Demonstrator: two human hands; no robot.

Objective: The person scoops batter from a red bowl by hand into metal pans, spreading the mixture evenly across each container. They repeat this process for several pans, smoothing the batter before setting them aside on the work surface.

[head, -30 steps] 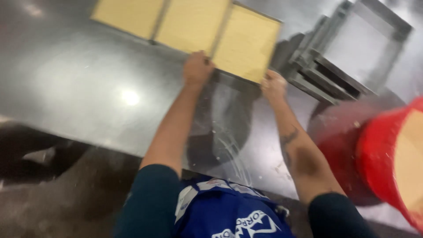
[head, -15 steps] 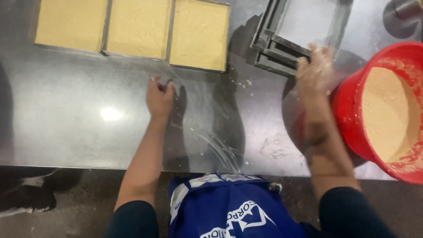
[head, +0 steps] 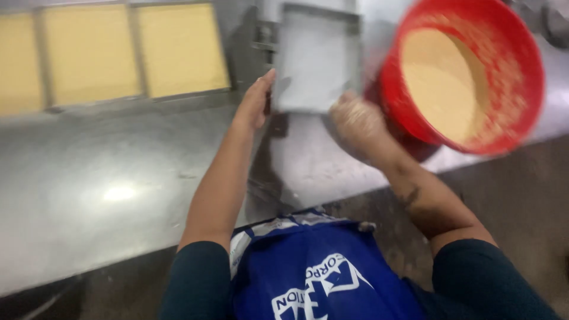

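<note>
Apron [head: 314,266] nearest, blue, at the counter's [head: 118,195] front edge; both forearms reach forward over the steel.

Left hand [head: 253,105]: flat and upright, fingers straight, pressed on the left edge of the empty grey tray [head: 317,59]. Not clenched.

Right hand [head: 358,124]: dusted with crumbs, at the tray's lower right corner. Blurred, so cannot tell whether it grips the rim or just rests there.

Tray sits mid-counter, touching or overlapping the red tub [head: 468,74] of tan crumb on its right.

Judgement: steady both sides evenly and keep the tray level, else the right wrist could clip the tub.

Filled trays [head: 136,53] line the far left, side by side.
</note>
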